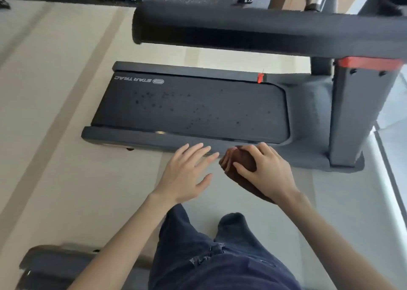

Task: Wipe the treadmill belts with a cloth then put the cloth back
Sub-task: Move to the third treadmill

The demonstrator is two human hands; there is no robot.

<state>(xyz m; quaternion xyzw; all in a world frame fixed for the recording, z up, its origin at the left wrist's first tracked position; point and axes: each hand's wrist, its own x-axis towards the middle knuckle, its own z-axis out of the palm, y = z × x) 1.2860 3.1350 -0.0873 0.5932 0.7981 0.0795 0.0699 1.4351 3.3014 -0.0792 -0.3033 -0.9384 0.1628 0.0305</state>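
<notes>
Fingers (267,148) of the right hand (267,175) grip a brown cloth (242,159), partly hidden beneath it; left hand (185,175) spread, holding nothing.

Bunched brown cloth (241,161) beside dark, speckled treadmill belt (198,111).

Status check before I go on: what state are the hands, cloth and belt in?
left hand: open, fingers spread, holding nothing.
right hand: grips the cloth.
cloth: brown, bunched, by the near side rail.
treadmill belt: speckled with dark spots, cloth not on it.
</notes>
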